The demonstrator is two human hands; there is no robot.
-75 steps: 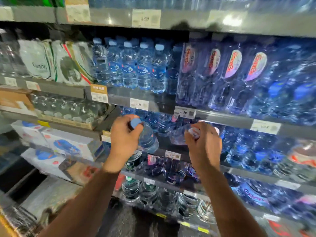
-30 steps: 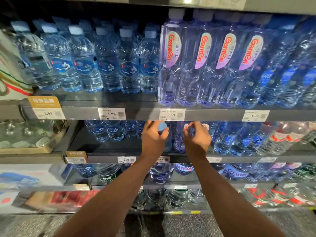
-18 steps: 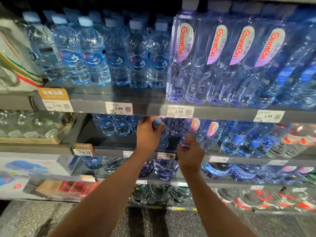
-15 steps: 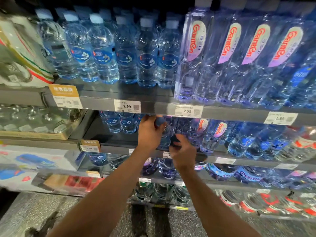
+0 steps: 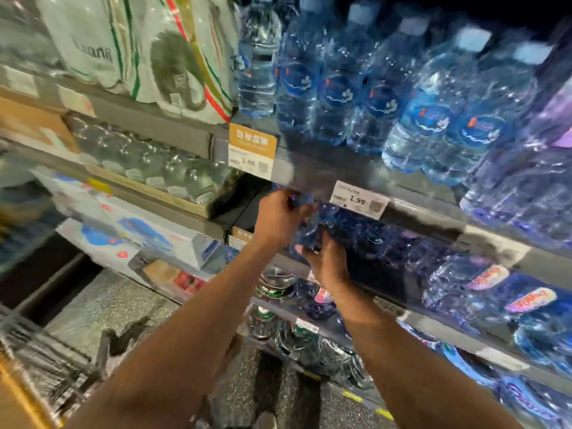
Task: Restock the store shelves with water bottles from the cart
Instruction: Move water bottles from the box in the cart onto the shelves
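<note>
At centre frame, just under the grey metal shelf edge point(image 5: 312, 178): fingers of the left hand point(image 5: 278, 216) curled round the neck of a clear blue-capped plastic water bottle point(image 5: 309, 224), cap tucked below the shelf lip. Just below, right hand point(image 5: 328, 264) cupping the bottle's lower part, fingers bent against it, though blur hides the exact grip. Bottle not yet released, tilted into the middle shelf row beside darker blue bottles point(image 5: 387, 239). Judged mid-placement: this bottle nearly shelved, more restocking likely left, amount impossible to tell.

Outward: upper right, a full row of blue-labelled bottles point(image 5: 383, 97); upper left, white shrink-wrapped packs point(image 5: 130, 54); left of centre, a cardboard tray point(image 5: 173, 198) holding clear bottles. Lower left corner, blurred wire cart edge point(image 5: 37, 357), contents unreadable.
</note>
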